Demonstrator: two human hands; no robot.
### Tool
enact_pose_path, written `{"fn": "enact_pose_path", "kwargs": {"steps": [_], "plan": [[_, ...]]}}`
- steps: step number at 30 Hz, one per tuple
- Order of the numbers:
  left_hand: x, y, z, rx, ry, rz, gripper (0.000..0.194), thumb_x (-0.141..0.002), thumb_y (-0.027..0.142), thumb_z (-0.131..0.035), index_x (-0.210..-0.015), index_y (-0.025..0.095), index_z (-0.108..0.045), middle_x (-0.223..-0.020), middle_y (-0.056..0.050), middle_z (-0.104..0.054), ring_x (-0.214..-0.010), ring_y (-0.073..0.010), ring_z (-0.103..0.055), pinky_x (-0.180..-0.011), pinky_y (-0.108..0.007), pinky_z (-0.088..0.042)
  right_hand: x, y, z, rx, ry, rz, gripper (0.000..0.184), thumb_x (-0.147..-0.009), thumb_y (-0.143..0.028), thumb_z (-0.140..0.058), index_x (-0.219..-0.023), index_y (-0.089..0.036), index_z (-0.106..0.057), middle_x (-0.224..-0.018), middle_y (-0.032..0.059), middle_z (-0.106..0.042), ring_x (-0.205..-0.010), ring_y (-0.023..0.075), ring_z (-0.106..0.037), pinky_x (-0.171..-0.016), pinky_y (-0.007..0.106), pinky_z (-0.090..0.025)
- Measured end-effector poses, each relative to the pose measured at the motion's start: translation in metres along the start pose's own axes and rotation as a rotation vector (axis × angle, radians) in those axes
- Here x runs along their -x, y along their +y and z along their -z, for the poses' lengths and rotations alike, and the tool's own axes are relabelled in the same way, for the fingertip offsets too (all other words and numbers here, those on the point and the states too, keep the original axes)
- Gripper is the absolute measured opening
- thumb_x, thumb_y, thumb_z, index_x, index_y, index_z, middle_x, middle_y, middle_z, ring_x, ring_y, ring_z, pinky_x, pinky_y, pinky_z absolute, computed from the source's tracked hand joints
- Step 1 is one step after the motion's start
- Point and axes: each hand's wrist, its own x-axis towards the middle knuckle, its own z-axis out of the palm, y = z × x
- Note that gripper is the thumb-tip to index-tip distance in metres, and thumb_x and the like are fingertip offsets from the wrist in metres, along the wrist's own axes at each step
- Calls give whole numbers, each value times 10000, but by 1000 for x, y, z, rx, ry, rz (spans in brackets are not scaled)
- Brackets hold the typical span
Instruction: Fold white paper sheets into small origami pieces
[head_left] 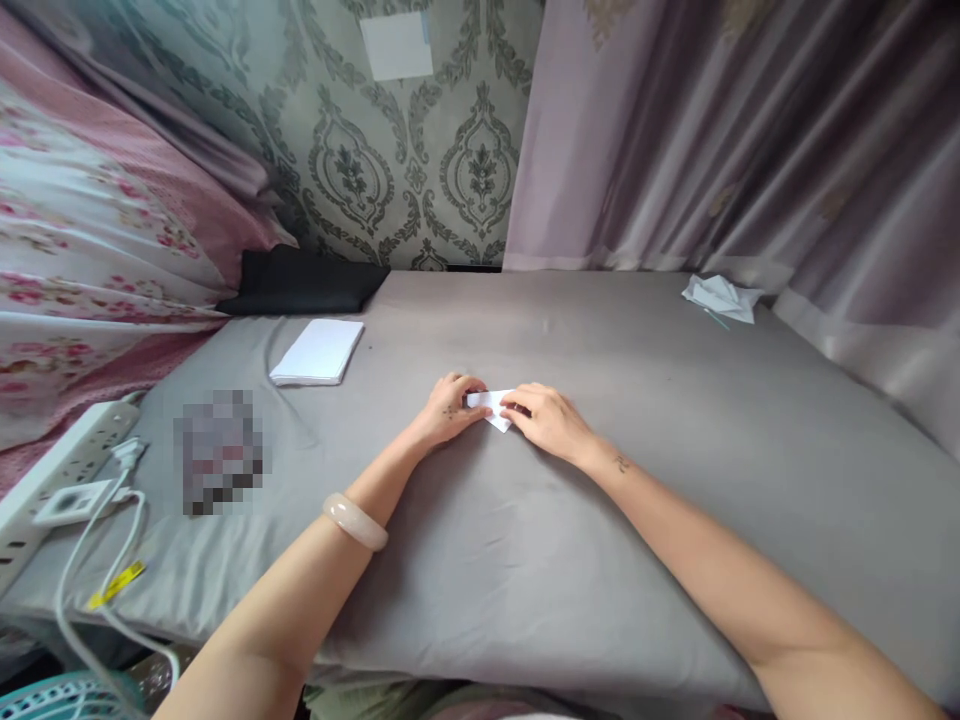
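Note:
A small folded piece of white paper (501, 423) lies in the middle of the grey cloth-covered surface (570, 540), a pointed corner toward me. My left hand (452, 408) grips its left end, thumb on top and fingers curled behind. From the other side my right hand (546, 415) pinches the right part of the paper between thumb and fingers. Both hands rest low, close to the cloth. Some of the paper is hidden under the fingers.
A stack of white paper (319, 352) lies at the left, before a folded black cloth (307, 282). Crumpled white papers (721, 298) sit at the back right. A power strip (64, 480) with white cables and a blurred-out object (220, 450) are at the left.

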Motion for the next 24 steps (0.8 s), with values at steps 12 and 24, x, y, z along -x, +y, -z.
{"fn": "enact_pose_path", "kwargs": {"steps": [12,24], "plan": [[-8,8,8,16,-88,-24,278,-733,301,-659,-983,181,-676,-945,-63,-600,-885,-206,-535,-831,-352,-458,1,13,-4,-2,44,-182,309,-826,-345,-607,-1111,-225,-618,-1120,70,-572,-1051,246,-499,-939,399,-439],[-3,6,5,-58,-16,-100,233,-781,301,-656,-1003,228,-658,-1039,-65,-619,-963,-236,-524,-913,-395,-411,7,19,-6,-39,99,-85,313,-859,-335,-575,-1161,-265,-616,-1187,58,-557,-1092,242,-485,-989,413,-432]]}}
